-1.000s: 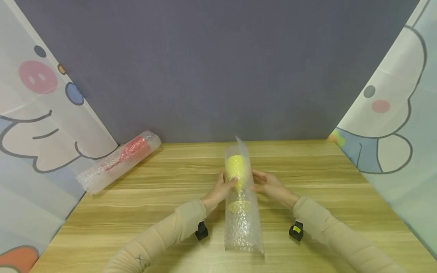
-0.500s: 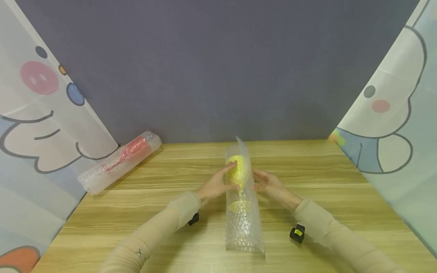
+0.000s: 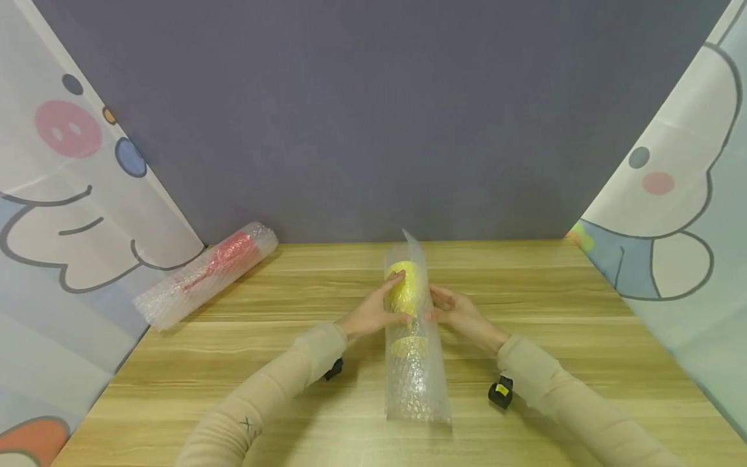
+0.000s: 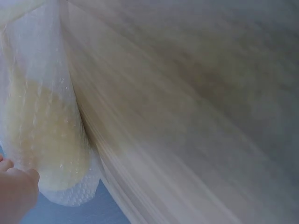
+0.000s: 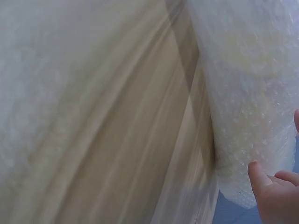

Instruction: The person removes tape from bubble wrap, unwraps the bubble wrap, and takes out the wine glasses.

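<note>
Looking down at a tube of clear bubble wrap [image 3: 415,389], laid lengthwise on the middle of a wood-grain surface [image 3: 513,272], with a yellow goblet [image 3: 406,293] inside: cup toward the far end, stem narrowing below, round base nearer. Running on well past that base toward the near end; loose at the far end, with an edge of film standing up beside the cup. Reached from both sides in beige sleeves [image 3: 274,389], with black cameras [image 3: 500,392] under the wrists. Touched on the left by the left grip [image 3: 370,313], spread wide, fingertips at the cup, thumb lower near the stem. Met on the right by the right grip [image 3: 461,318], fairly wide too, thumb and fingers against the film. Cannot tell how firmly from the hazy wrist views. Matched at the far left by a second bubble-wrap roll [image 3: 166,305], slanting, with a red goblet [image 3: 230,253] inside.
</note>
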Demonstrator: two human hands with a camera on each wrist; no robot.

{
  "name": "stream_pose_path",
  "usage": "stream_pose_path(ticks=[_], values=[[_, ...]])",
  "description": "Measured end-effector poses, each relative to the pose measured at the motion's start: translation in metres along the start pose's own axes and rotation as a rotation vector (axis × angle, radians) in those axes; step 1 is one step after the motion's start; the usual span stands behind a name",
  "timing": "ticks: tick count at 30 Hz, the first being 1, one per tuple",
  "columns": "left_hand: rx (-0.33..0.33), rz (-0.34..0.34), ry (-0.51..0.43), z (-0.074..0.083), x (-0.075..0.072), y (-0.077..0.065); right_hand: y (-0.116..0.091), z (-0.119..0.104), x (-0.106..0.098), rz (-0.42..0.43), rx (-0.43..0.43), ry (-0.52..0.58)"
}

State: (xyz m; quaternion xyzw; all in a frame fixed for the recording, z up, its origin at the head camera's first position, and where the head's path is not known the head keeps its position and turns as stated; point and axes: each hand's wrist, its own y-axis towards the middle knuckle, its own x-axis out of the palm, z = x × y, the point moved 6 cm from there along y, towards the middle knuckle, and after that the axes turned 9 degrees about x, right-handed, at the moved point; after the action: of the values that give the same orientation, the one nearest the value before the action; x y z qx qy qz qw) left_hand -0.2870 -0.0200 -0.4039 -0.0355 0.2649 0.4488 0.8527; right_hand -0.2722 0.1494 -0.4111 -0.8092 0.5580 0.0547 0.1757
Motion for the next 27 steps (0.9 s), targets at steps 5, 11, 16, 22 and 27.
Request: stream_pose_path(ticks=[5, 11, 16, 22, 27], values=[[0.01, -0.006, 0.008, 0.0, 0.0, 0.002, 0.002, -0.001, -0.001, -0.012, -0.007, -0.019], [0.0, -0.004, 0.022, 0.0, -0.001, 0.005, 0.008, 0.001, -0.003, -0.016, 0.017, -0.011], [-0.009, -0.002, 0.037, -0.002, -0.002, 0.005, 0.011, 0.0, -0.003, -0.011, 0.018, -0.034], [-0.016, 0.031, 0.062, 0.0, -0.003, 0.006, 0.01, -0.003, -0.002, 0.007, 0.013, -0.032], [-0.024, 0.057, 0.109, 0.002, 0.0, 0.008, 0.008, -0.012, 0.0, 0.037, -0.03, -0.073]])
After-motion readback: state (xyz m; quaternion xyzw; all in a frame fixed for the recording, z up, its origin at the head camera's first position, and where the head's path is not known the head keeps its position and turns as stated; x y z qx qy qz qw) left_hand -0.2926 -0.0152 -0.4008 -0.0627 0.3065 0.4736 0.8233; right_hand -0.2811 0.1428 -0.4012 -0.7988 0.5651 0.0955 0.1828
